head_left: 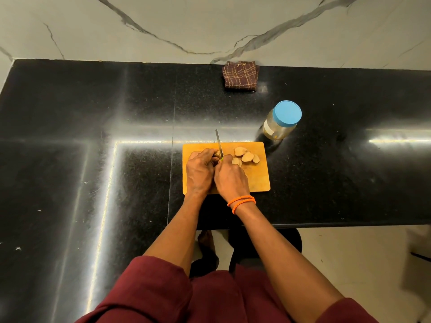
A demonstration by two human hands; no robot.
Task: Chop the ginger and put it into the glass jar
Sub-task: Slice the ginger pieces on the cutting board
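A wooden cutting board (256,180) lies on the black counter. My left hand (200,171) pins a small ginger piece (217,154) at the board's upper left. My right hand (229,179) grips a knife (218,143) whose blade points away from me and rests against that piece. Several cut ginger chunks (246,156) lie to the right of the blade. The glass jar (281,123) stands beyond the board's far right corner, closed with a blue lid.
A folded brown checked cloth (241,76) lies at the back of the black counter (93,136), against the marble wall. The counter's front edge runs just below my wrists, with floor and a dark stool beneath.
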